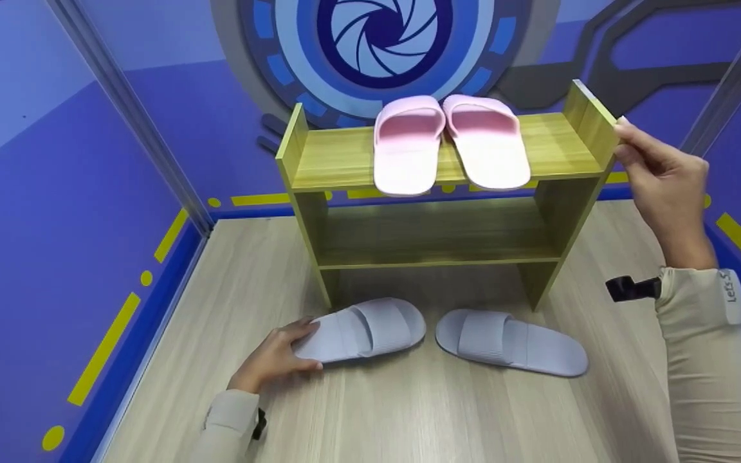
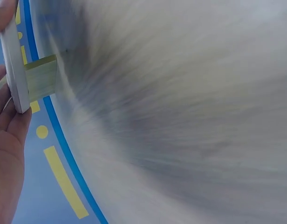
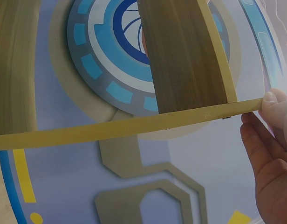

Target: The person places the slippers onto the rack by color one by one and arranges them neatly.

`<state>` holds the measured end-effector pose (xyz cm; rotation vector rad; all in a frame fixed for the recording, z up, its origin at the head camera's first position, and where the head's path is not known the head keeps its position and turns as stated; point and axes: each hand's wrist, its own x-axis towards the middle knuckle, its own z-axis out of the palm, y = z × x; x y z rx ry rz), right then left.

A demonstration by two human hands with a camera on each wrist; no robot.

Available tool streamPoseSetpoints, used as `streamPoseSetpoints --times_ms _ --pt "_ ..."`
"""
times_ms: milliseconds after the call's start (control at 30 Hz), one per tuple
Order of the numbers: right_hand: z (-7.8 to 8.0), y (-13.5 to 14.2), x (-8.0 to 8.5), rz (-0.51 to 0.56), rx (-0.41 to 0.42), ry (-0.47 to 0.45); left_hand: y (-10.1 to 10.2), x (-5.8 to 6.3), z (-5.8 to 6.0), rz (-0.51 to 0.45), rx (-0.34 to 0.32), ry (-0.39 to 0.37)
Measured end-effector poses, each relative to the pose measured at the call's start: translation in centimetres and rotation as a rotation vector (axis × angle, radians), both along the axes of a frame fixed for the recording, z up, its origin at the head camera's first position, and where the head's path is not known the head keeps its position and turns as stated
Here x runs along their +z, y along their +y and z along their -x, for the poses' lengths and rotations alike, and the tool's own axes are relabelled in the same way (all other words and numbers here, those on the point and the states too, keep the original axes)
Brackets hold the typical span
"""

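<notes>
Hands (image 1: 278,354) (image 1: 669,186) grip one of two grey slippers (image 1: 388,326) (image 1: 547,349), one rack (image 1: 438,233) bearing two pink slippers (image 1: 406,168) (image 1: 498,162).

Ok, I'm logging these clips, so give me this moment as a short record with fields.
Left hand: grips a gray slipper by its heel end
Right hand: pinches the upper front of the wooden rack's right side panel
Second gray slipper: on the floor, before the rack
Pink slippers: side by side on the top shelf

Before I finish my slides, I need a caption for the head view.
Left hand grips one grey slipper while right hand pinches the shelf unit, pink slippers on top.
</notes>
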<state>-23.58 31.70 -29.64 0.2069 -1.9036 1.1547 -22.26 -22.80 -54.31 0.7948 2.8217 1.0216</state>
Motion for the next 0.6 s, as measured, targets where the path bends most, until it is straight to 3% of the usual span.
streamPoseSetpoints --times_ms 600 --pt "0.1 0.2 0.0 0.015 -0.002 -0.038 1.4 2.1 -0.5 -0.050 -0.054 0.010"
